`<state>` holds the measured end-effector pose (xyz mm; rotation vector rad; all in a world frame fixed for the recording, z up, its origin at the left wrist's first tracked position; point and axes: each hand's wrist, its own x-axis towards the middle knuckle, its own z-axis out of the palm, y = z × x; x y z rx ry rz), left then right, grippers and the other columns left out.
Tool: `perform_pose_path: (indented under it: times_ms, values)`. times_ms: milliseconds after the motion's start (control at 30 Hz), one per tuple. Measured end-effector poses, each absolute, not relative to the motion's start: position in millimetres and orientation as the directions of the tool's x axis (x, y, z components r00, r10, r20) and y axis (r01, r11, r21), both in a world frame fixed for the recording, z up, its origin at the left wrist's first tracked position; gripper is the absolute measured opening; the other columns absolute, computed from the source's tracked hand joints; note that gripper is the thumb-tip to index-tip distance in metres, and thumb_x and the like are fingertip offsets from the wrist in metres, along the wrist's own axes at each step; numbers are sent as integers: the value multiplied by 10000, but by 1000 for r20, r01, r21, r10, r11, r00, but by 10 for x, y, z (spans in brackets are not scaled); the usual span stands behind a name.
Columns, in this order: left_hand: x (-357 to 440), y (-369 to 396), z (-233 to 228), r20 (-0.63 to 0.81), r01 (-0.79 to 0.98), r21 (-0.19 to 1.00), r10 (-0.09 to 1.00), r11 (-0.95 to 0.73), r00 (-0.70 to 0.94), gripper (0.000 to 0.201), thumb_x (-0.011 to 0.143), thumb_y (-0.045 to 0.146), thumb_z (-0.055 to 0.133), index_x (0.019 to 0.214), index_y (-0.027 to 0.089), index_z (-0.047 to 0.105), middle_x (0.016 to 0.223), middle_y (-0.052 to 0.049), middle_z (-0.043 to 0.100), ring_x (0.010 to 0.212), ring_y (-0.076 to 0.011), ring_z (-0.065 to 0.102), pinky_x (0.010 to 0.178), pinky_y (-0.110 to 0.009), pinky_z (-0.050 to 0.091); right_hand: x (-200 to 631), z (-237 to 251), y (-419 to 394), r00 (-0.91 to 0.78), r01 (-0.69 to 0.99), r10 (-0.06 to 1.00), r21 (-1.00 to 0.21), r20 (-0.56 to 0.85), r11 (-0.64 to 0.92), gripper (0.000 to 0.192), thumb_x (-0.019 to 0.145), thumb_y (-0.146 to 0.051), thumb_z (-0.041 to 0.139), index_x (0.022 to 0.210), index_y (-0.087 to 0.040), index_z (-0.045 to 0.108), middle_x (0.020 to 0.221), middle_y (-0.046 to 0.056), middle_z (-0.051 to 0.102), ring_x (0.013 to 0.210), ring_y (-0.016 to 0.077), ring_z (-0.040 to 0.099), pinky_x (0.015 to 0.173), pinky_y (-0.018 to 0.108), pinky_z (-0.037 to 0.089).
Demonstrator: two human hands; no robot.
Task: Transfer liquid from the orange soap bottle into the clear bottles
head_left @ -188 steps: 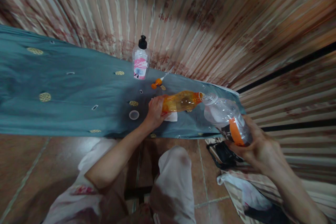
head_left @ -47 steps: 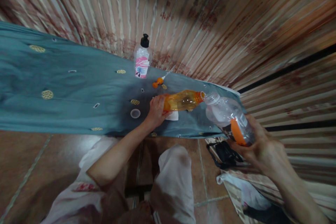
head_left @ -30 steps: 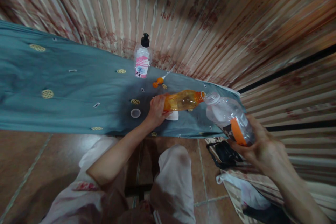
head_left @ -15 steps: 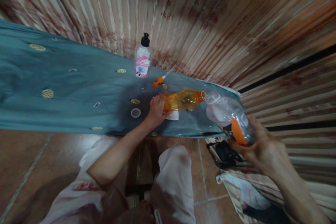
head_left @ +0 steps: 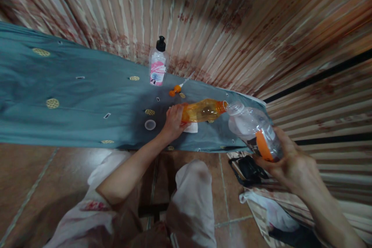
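My left hand [head_left: 174,121] is closed around the base of an orange see-through bottle [head_left: 203,111], which lies tilted on its side with its open mouth to the right. In my right hand [head_left: 290,159] is a clear plastic bottle [head_left: 254,131] with an orange and black label. Its uncapped neck meets the orange bottle's mouth, or nearly so; I cannot tell if they touch. Behind the orange bottle lies an orange pump top [head_left: 176,90] with a thin tube. A small round clear cap [head_left: 150,124] rests left of my left hand. Something white [head_left: 191,128] shows under the orange bottle.
A clear bottle with a black top and pink label [head_left: 158,68] stands at the back of the teal-covered table [head_left: 81,100]. Pleated curtains [head_left: 130,11] hang behind and to the right. A black bag-like item [head_left: 250,170] lies below the table's right end.
Hardly anything differs. Both hands hold the two bottles in almost the same place, mouth to mouth.
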<state>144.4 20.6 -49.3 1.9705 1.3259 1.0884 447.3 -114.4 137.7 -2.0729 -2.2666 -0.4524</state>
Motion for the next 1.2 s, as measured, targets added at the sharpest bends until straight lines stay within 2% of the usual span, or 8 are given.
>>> perform_pose_path:
  times_ms: [233, 400, 700, 1200]
  values:
    - [1454, 208, -508, 336, 505, 773, 923, -384, 188, 609, 894, 405, 690, 1428, 183, 495, 1398, -166, 615, 1334, -348, 547, 1166, -521, 388, 4476, 1376, -1125, -140, 979, 956, 183, 259, 94, 809, 843, -614, 589, 1463, -100, 515, 1110, 212, 765, 803, 351, 750, 616, 430, 581]
    - [1462, 218, -533, 330, 536, 756, 926, -375, 182, 636, 872, 400, 715, 1428, 178, 498, 1409, -172, 605, 1329, -361, 551, 1154, -525, 404, 4424, 1406, -1132, -96, 986, 968, 156, 231, 60, 805, 832, -594, 600, 1470, -113, 507, 1102, 207, 764, 803, 360, 743, 605, 437, 571]
    - [1454, 214, -510, 334, 520, 762, 922, -386, 196, 623, 873, 365, 708, 1421, 168, 489, 1409, -182, 611, 1325, -356, 560, 1153, -519, 403, 4436, 1404, -1136, -114, 986, 967, 146, 228, 82, 802, 828, -577, 627, 1473, -117, 500, 1200, 223, 750, 863, 385, 761, 643, 458, 595]
    - [1450, 208, -490, 331, 514, 768, 923, -383, 195, 616, 878, 374, 699, 1423, 173, 494, 1413, -171, 611, 1332, -345, 548, 1169, -521, 386, 4415, 1411, -1133, -93, 987, 973, 151, 213, 62, 787, 831, -559, 608, 1473, -116, 502, 1111, 205, 771, 808, 373, 755, 604, 447, 576]
